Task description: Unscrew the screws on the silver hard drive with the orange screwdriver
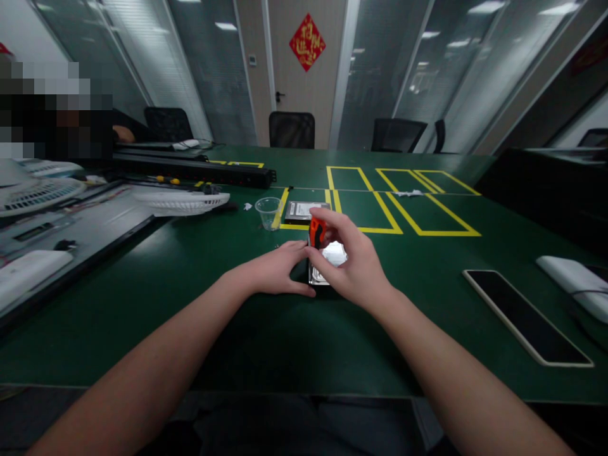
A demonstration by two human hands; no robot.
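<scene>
An opened-looking hard drive [319, 275] with a shiny metal top lies on the green table in front of me. My left hand [280, 268] braces its left side, thumb at the near corner and fingers toward the far end. My right hand [354, 263] grips the orange-and-black handle of a screwdriver [317, 232], held upright over the drive's left edge. The screwdriver's tip is hidden. Just beyond lies a second hard drive [299, 211] with a white label. A clear plastic cup [269, 214] stands to its left.
Yellow tape rectangles [432, 233] mark the green table [418, 272]. At right lie a phone [525, 316] and a white device [572, 285]. Fan covers [185, 202], a long black bar [204, 172] and a metal panel [99, 225] fill the left, where another person sits.
</scene>
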